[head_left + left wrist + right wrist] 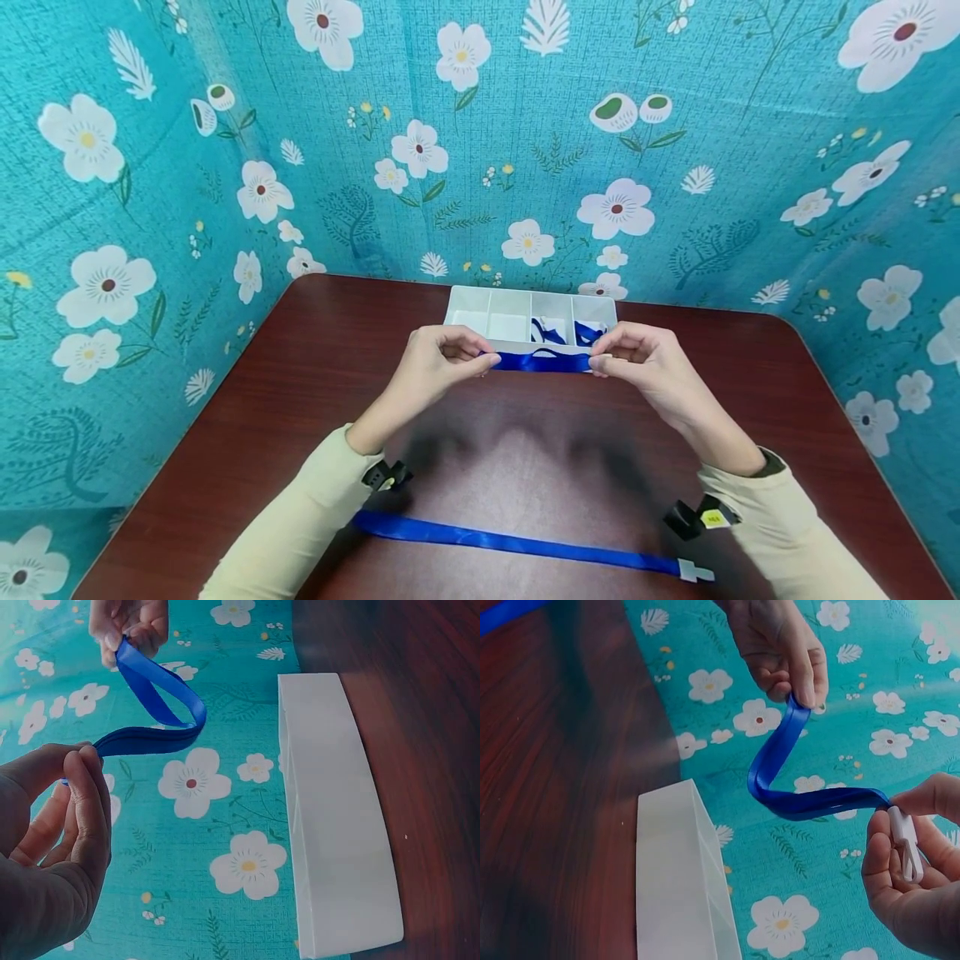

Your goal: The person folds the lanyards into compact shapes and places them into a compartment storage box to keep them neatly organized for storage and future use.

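Note:
A blue lanyard [543, 363] is stretched, folded in layers, between both hands above the table. My left hand [442, 358] pinches its left end between thumb and fingers. At the other end, my right hand [645, 358] pinches the strap beside its white plastic clip [904, 840], which lies against the fingers in the right wrist view. Seen from the left wrist, the layers part into a loop near the middle. Just behind the hands stands a white divided box [510, 327]. Its two right compartments hold blue lanyards [549, 332].
Another blue lanyard [495, 540] lies flat across the near part of the dark wooden table [247, 433], its white clip [696, 571] toward the right. Close behind the box hangs a teal flowered cloth [480, 200], which also runs along the left and right sides.

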Action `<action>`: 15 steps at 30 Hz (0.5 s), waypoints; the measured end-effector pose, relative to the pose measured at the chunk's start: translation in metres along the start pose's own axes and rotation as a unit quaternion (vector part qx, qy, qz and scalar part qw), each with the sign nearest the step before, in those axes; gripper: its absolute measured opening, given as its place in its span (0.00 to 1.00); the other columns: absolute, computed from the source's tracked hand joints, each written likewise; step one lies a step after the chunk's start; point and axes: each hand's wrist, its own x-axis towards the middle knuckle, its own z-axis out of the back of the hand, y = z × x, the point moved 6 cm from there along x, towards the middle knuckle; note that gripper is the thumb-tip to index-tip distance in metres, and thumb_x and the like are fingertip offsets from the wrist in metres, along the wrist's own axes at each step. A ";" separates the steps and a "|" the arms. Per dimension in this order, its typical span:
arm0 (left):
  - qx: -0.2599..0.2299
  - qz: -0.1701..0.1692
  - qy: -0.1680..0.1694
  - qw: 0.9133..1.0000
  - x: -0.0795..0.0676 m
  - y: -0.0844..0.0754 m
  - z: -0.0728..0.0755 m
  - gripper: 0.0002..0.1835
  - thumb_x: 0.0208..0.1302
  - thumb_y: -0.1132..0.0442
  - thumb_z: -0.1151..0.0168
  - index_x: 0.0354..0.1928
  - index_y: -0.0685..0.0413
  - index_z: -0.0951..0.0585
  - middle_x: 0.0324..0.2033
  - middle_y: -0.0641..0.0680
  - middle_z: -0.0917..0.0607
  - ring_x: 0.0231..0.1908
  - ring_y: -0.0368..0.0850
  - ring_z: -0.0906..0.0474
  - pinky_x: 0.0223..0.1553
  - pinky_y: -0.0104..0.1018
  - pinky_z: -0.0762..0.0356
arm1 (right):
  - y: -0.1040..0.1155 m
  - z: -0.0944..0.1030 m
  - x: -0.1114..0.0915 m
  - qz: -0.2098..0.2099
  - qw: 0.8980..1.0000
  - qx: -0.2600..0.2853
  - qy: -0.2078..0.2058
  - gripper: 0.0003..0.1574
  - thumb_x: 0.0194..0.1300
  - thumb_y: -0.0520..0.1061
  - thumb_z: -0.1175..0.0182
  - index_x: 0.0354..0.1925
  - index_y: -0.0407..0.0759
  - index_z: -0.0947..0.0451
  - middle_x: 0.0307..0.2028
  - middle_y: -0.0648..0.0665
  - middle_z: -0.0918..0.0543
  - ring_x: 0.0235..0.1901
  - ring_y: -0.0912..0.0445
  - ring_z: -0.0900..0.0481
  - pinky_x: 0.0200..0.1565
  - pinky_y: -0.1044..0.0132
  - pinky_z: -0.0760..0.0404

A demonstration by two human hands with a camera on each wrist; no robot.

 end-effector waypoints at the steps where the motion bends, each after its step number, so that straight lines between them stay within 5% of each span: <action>1: 0.000 -0.003 0.001 1.000 0.001 -0.001 -0.001 0.05 0.57 0.64 0.24 0.33 0.56 0.12 0.26 0.49 0.13 0.26 0.42 0.15 0.31 0.36 0.16 | 0.001 -0.002 0.001 0.001 1.000 -0.002 0.002 0.04 0.63 0.29 0.36 0.37 0.29 0.20 0.29 0.46 0.15 0.28 0.55 0.18 0.35 0.65 0.16; 15: -0.014 -0.011 0.010 1.000 0.005 -0.010 -0.013 0.05 0.58 0.63 0.25 0.34 0.55 0.11 0.28 0.48 0.12 0.27 0.40 0.15 0.32 0.36 0.16 | 0.009 -0.024 0.009 0.005 1.000 -0.003 0.020 0.03 0.63 0.30 0.36 0.37 0.28 0.20 0.28 0.44 0.16 0.29 0.52 0.18 0.36 0.64 0.16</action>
